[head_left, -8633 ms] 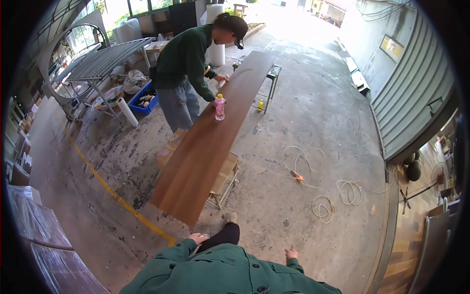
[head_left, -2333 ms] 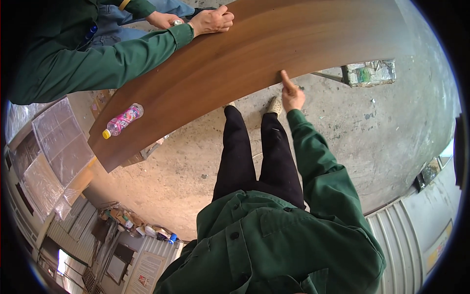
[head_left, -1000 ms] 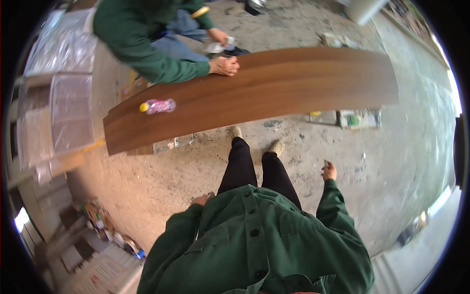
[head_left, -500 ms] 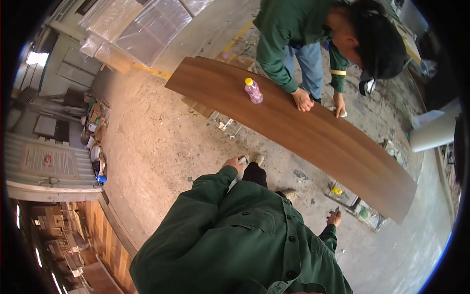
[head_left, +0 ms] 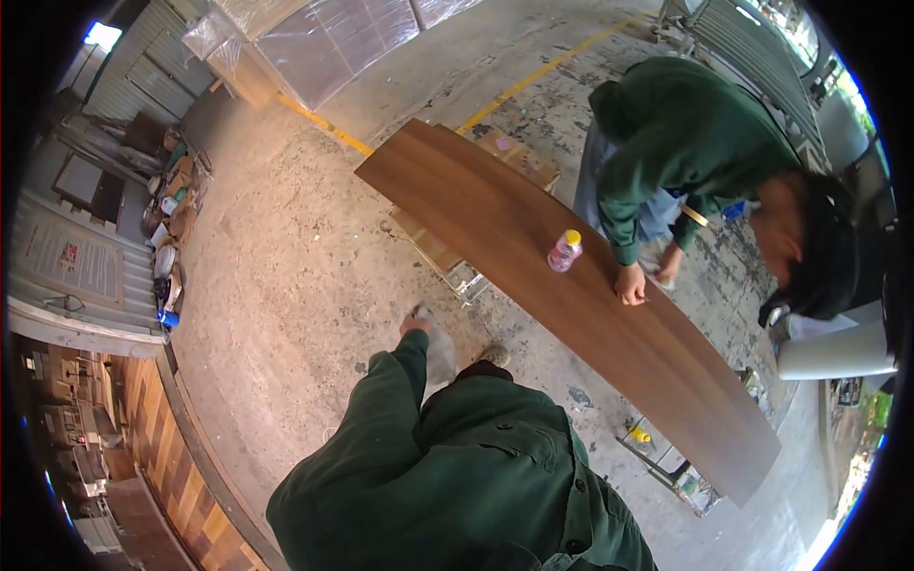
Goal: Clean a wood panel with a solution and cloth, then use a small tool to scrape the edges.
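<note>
My left hand (head_left: pixel 415 323) is over the concrete floor, at the near side of a long brown wooden panel and apart from it. Its fingers are closed on a greyish-white thing, too blurred to name. My right hand is out of sight behind my body. The curved panel (head_left: pixel 533 285) lies flat on low supports, running from far left to near right. On it stands a clear bottle (head_left: pixel 565 254) with a yellow cap and pink contents. Across the panel a bent-over person in green presses one hand (head_left: pixel 630 285) on its surface; the other hand (head_left: pixel 670 264) is by the far edge.
Under the panel's near end is a low metal-framed stand (head_left: pixel 666 462) holding a small yellow object (head_left: pixel 640 435). Plastic-wrapped boxes (head_left: pixel 333 48) stand at the back. Assorted items (head_left: pixel 169 238) line the left wall. A white roll (head_left: pixel 828 344) is at the right.
My view has shifted, and my left hand now reaches farther out to the left. My right hand has dropped out of view. The person opposite has moved right and bent lower.
</note>
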Available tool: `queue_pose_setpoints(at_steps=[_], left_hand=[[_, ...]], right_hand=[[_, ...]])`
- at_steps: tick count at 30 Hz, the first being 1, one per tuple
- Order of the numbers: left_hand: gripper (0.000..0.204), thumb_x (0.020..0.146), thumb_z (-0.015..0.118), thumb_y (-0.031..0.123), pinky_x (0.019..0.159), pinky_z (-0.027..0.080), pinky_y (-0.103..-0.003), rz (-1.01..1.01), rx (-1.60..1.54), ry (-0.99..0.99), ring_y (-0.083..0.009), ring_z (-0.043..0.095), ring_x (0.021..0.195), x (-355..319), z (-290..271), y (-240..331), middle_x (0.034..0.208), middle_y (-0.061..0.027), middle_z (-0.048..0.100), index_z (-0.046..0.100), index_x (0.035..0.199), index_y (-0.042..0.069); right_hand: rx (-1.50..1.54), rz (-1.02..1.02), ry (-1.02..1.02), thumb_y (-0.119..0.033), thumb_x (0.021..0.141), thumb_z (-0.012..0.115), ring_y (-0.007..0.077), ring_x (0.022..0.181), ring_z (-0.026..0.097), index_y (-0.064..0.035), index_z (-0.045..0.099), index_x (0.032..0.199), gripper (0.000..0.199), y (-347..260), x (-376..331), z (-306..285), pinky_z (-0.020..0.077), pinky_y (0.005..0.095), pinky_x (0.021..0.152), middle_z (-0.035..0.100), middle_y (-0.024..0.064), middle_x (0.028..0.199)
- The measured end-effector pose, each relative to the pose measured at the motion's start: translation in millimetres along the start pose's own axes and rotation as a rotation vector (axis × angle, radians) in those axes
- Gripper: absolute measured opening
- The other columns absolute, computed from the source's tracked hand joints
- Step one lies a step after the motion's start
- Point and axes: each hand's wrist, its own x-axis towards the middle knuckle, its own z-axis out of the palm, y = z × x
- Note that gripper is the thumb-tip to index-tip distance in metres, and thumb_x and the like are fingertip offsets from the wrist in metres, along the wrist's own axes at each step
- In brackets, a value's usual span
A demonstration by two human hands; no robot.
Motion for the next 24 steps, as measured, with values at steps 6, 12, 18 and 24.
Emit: queue_pose_setpoints(at_steps=[6, 12, 18, 24], left_hand=[[0.033, 0.073, 0.062, 0.023, 0.078, 0.046, -0.045, 0.281, -0.047, 0.176, -0.039, 0.057, 0.086, 134, -4, 54, 0.092, -0.0245, 0.057, 0.057, 0.103, 0.012], [0.034, 0.076, 0.063, 0.023, 0.073, 0.047, -0.043, 0.277, -0.128, 0.243, -0.0379, 0.055, 0.084, 202, 26, 151, 0.099, -0.0233, 0.048, 0.056, 0.108, 0.01], [0.031, 0.075, 0.064, 0.028, 0.077, 0.044, -0.046, 0.479, -0.139, 0.253, -0.0373, 0.049, 0.093, 169, 115, 157, 0.102, -0.0198, 0.046, 0.056, 0.098, 0.009], [0.037, 0.072, 0.061, 0.009, 0.079, 0.043, -0.042, 0.909, -0.132, -0.146, -0.0322, 0.051, 0.092, -16, 172, 138, 0.102, -0.0157, 0.047, 0.052, 0.107, 0.007]], right_hand=[[-0.086, -0.029, -0.097, 0.0, 0.064, 0.058, 0.0186, 0.034, 0.046, -0.0039, 0.054, 0.099, 0.035, -61, -68, 75, 0.0348, 0.0309, 0.03, 0.057, 0.0098, 0.065], [-0.112, -0.138, -0.113, -0.007, 0.075, 0.051, 0.0118, 0.043, 0.047, -0.0037, 0.054, 0.105, 0.031, -129, -122, 97, 0.0382, 0.0255, 0.039, 0.062, 0.0072, 0.07], [-0.178, -0.053, -0.039, -0.008, 0.073, 0.052, 0.0127, 0.043, 0.048, -0.0032, 0.054, 0.103, 0.03, -122, -166, 79, 0.0382, 0.0247, 0.039, 0.062, 0.0071, 0.07], [-0.151, 0.13, 0.037, -0.005, 0.067, 0.056, 0.0146, 0.039, 0.048, -0.0042, 0.056, 0.1, 0.033, -69, -198, 52, 0.036, 0.0268, 0.035, 0.06, 0.0075, 0.067]])
